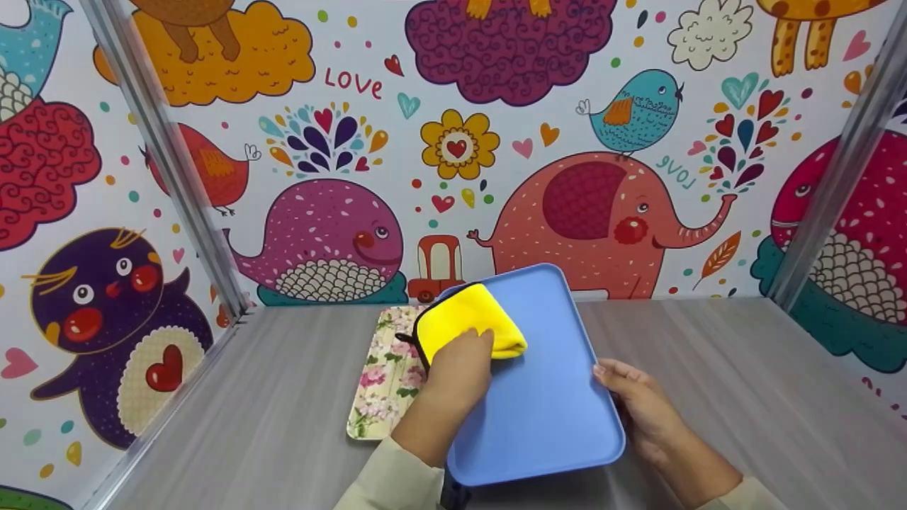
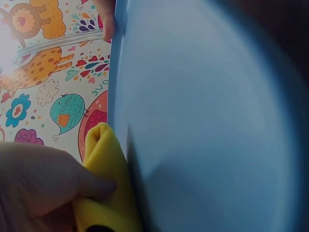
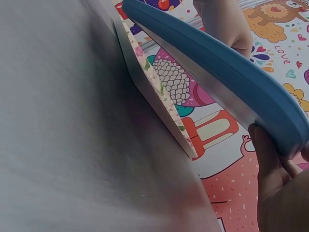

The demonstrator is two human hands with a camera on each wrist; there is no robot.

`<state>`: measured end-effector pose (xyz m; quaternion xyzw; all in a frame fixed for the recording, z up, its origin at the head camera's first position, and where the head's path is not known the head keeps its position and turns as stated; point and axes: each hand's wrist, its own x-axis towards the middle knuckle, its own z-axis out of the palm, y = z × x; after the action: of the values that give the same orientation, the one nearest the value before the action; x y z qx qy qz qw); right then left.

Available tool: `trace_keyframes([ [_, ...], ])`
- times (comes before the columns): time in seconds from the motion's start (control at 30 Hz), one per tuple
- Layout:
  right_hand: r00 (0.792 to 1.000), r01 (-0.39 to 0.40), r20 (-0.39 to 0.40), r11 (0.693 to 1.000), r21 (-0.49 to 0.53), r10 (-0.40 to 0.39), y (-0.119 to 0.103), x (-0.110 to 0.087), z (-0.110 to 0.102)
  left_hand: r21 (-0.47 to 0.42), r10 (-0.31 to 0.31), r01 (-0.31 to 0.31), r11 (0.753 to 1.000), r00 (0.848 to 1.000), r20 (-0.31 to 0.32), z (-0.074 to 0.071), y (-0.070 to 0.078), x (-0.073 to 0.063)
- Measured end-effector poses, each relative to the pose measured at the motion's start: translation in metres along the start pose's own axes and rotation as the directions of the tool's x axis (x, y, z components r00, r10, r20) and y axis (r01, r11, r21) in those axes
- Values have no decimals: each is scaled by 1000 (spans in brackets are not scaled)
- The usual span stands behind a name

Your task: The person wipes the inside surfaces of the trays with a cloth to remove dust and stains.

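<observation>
A blue tray [image 1: 542, 411] is held up off the table, tilted, by my right hand [image 1: 641, 404], which grips its right edge with the thumb on top. In the right wrist view the fingers [image 3: 265, 150] reach under the tray's rim. My left hand [image 1: 460, 365] holds a folded yellow cloth [image 1: 460, 319] with dark edging against the upper left of the tray's face. The left wrist view shows the thumb pressed on the folded cloth [image 2: 104, 164] beside the tray surface [image 2: 207, 116].
A flower-patterned tray [image 1: 382, 382] lies on the grey table [image 1: 283, 404], partly behind the blue tray and left arm. Printed wall panels [image 1: 453, 212] with cartoon animals stand at the back and sides, joined by metal corner posts [image 1: 170, 156].
</observation>
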<state>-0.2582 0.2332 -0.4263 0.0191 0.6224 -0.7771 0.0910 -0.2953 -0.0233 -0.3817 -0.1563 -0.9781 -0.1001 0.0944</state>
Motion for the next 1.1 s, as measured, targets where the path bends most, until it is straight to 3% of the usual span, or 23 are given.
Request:
trace_keyframes([
  [0.3, 1000, 3, -9, 1000, -7, -3, -1, 0, 2, -128, -72, 76, 989, 997, 35, 0, 9, 2],
  [0.63, 1000, 4, 28, 999, -39, -3, -2, 0, 1, -205, 1, -6, 979, 1000, -23, 4, 15, 2],
  [0.83, 1000, -3, 22, 997, -72, 5, -2, 1, 2, -233, 7, -9, 973, 1000, -9, 5, 20, 1],
  [1.1, 997, 20, 72, 996, -83, -14, -1, 1, 2, -248, 38, -41, 968, 999, -16, 5, 25, -3],
])
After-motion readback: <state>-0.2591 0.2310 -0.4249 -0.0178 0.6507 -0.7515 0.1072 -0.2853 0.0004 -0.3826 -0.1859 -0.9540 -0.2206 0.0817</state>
